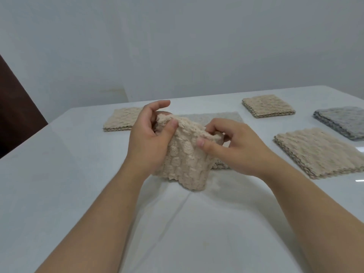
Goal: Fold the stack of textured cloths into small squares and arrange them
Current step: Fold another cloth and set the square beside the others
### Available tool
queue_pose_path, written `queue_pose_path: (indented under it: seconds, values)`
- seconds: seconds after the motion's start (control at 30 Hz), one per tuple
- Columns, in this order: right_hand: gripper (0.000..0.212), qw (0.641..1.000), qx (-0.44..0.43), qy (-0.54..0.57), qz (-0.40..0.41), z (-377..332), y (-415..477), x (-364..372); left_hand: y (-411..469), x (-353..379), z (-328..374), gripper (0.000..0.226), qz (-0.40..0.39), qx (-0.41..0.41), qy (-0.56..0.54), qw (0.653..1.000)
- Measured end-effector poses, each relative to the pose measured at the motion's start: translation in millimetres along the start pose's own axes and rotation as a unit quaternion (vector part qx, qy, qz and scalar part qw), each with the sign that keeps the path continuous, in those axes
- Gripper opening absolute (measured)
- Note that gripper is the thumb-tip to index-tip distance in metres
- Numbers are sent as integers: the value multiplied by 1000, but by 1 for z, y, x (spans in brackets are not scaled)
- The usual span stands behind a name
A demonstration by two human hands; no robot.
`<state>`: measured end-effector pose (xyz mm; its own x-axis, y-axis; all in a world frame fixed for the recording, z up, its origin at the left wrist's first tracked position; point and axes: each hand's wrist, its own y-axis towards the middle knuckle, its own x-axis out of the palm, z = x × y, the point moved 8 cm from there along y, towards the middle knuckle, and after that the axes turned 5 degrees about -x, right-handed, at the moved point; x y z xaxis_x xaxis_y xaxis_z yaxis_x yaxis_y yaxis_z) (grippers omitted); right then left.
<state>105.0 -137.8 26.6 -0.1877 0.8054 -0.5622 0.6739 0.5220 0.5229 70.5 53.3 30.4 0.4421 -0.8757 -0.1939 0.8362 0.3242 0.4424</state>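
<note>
**Beige textured cloth held up between two hands above a white worktop**

Nearest the viewer lies the glossy white worktop (59, 194), over which two bare forearms reach forward. Between the hands hangs the beige cloth (187, 160), a soft fabric with a raised, bubble-like relief and a wavy lower edge. That edge drops to the worktop, though actual contact cannot be confirmed. The left hand (149, 138) pinches the cloth's upper left corner, thumb in front and fingers curled behind, with the index finger arched above. The right hand (234, 146) pinches the upper right edge, thumb pressed on the near face and fingers curled over the top. The fabric bunches between the two grips.

Directly behind the hands, a pale grey cloth (220, 117) lies flat and is partly hidden by them. To the right, a near beige stack (319, 152) of squared, layered cloths rests well apart from the held piece, its scalloped edges aligned. Farther right sits a grey stack (342, 121), cut by the frame edge. To the left, just beyond the left hand, is a left beige stack (122, 120). Farthest back is a small far beige stack (268, 105), neatly square. A plain pale wall (177, 46) closes the scene, with a dark brown panel (15, 115) at the left margin.
</note>
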Motion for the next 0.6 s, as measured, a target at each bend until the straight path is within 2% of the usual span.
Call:
queue_pose_path:
  seconds: [0.1,0.23,0.37,0.53,0.6]
  values:
    - [12,998,-13,15,-60,-6,-2,10,-1,-1,-2,46,17,-12,-20,1000]
    - [10,999,-7,34,-40,-4,-1,7,3,-7,-12,58,46,-54,-29,997]
    - [17,992,-11,127,-2,-6,-1,0,2,-5,-16,48,49,-56,-39,996]
    - [23,959,-20,282,-1,-8,1,-6,-1,9,-26,39,-3,-91,-78,993]
    - [31,948,-16,319,-5,-5,1,-5,-3,16,-29,36,-28,-99,-83,991]
